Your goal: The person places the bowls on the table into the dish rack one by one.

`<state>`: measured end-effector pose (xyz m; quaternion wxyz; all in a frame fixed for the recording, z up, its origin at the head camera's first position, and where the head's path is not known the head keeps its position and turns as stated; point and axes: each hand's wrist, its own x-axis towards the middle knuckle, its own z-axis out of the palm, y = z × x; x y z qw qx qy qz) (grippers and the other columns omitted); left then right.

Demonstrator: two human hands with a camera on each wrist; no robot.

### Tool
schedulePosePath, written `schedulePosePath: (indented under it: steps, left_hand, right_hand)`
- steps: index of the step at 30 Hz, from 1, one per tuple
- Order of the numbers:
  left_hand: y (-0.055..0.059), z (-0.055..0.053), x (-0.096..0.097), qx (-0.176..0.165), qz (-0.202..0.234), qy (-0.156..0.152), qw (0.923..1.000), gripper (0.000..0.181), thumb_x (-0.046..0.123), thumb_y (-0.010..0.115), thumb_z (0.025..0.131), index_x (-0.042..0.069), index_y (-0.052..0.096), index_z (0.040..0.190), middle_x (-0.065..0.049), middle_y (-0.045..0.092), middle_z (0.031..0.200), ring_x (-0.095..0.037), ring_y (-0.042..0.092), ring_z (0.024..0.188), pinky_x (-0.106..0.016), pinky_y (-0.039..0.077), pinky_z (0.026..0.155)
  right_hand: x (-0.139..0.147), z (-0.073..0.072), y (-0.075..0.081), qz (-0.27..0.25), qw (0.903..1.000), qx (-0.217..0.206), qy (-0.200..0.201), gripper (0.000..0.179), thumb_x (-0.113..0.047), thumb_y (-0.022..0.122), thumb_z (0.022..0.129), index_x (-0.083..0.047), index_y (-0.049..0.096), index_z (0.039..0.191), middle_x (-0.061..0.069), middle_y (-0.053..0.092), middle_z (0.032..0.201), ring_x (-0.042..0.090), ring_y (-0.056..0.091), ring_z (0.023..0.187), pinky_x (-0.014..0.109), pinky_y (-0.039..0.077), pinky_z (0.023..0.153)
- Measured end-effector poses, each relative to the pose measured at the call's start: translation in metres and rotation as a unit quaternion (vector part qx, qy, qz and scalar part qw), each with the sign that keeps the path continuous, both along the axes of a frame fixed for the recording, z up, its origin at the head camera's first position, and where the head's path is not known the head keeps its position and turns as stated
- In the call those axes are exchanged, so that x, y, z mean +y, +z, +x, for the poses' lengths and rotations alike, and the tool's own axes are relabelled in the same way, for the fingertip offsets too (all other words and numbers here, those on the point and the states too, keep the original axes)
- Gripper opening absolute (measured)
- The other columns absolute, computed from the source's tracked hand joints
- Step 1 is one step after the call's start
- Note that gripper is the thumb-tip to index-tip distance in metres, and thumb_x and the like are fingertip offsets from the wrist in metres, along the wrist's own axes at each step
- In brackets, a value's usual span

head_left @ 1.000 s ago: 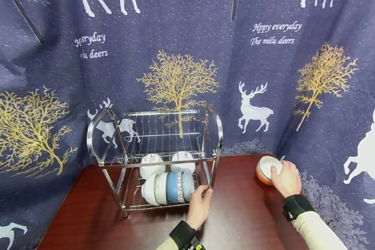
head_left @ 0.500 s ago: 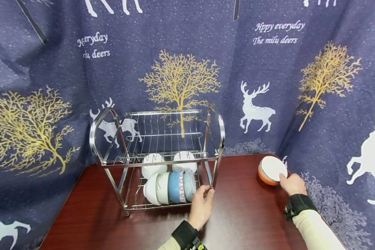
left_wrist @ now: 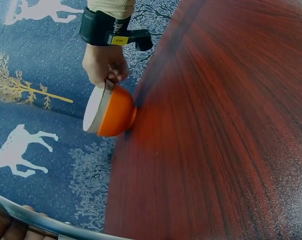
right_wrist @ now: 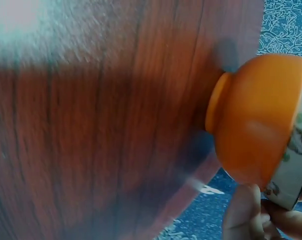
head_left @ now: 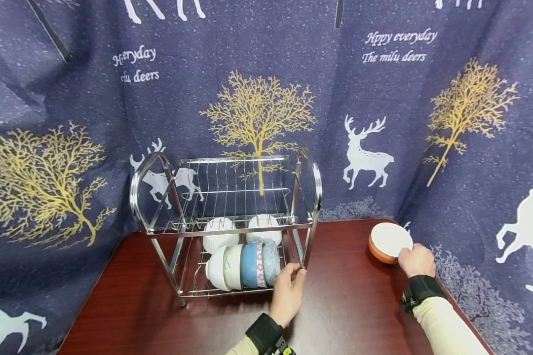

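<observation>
My right hand (head_left: 417, 261) pinches the rim of an orange bowl (right_wrist: 258, 117) at the far right of the table. This bowl has a white band with a leaf pattern and a white inside (head_left: 391, 239). In the left wrist view, its foot is close to the table edge. At the front right corner of a two-tier metal dish rack (head_left: 244, 230), my left hand (head_left: 287, 298) grips the frame. Beside that hand, a row of bowls lies on edge on the lower tier: white (head_left: 216, 268), pale green (head_left: 233, 266), blue (head_left: 249, 264) and grey patterned (head_left: 271, 263).
Two white bowls, left (head_left: 220, 235) and right (head_left: 264, 228), sit further back on the lower tier. The rack's upper tier is wire with upright dividers. A dark red wooden table (head_left: 342, 296) lies below, and a blue curtain (head_left: 328, 98) printed with deer and trees hangs behind it.
My right hand has moved from the bowl's right side to its near right rim, and the white inside shows more fully. My left hand keeps its grip on the rack.
</observation>
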<state>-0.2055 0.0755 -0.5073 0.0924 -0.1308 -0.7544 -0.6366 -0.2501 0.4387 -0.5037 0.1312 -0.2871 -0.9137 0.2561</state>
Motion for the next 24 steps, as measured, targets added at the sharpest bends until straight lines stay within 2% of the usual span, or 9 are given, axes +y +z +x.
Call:
schedulePosePath:
  steps: [6,8,18,24]
  left_hand:
    - [-0.001,-0.001,0.000,0.008,-0.001,0.002,1.0000,0.012,0.012,0.058,0.095,0.005,0.065,0.101,-0.007,0.067,0.099,-0.017,0.064,0.088,-0.030,0.053,0.078]
    - [-0.001,-0.001,0.000,0.001,-0.001,-0.001,1.0000,0.012,0.013,0.058,0.096,0.006,0.065,0.102,-0.006,0.067,0.099,-0.016,0.064,0.089,-0.030,0.053,0.079]
    - [-0.001,-0.001,0.001,0.016,-0.002,0.005,0.9999,0.012,0.012,0.058,0.095,0.005,0.065,0.101,-0.006,0.068,0.097,-0.016,0.064,0.086,-0.029,0.053,0.076]
    - [-0.001,0.000,0.001,0.027,-0.001,0.006,0.9996,0.012,0.012,0.058,0.095,0.004,0.065,0.100,-0.007,0.068,0.096,-0.016,0.064,0.084,-0.030,0.053,0.075]
  right_hand:
    - [-0.004,-0.002,0.007,0.020,0.9992,0.029,-0.017,0.039,-0.017,0.035,0.089,0.008,0.056,0.112,0.042,0.049,0.116,0.063,0.047,0.095,0.066,0.038,0.072]
    - [-0.004,-0.002,0.009,0.025,0.9988,0.038,-0.021,0.038,-0.017,0.035,0.090,0.007,0.057,0.111,0.042,0.050,0.114,0.063,0.047,0.094,0.066,0.038,0.072]
    - [0.000,-0.007,0.009,0.050,0.9974,0.048,-0.022,0.037,-0.015,0.037,0.090,0.009,0.060,0.103,0.042,0.053,0.108,0.062,0.048,0.092,0.065,0.038,0.074]
    - [0.000,-0.008,0.018,0.049,0.9968,0.060,-0.018,0.037,-0.016,0.037,0.091,0.008,0.063,0.101,0.040,0.055,0.108,0.062,0.049,0.094,0.065,0.038,0.077]
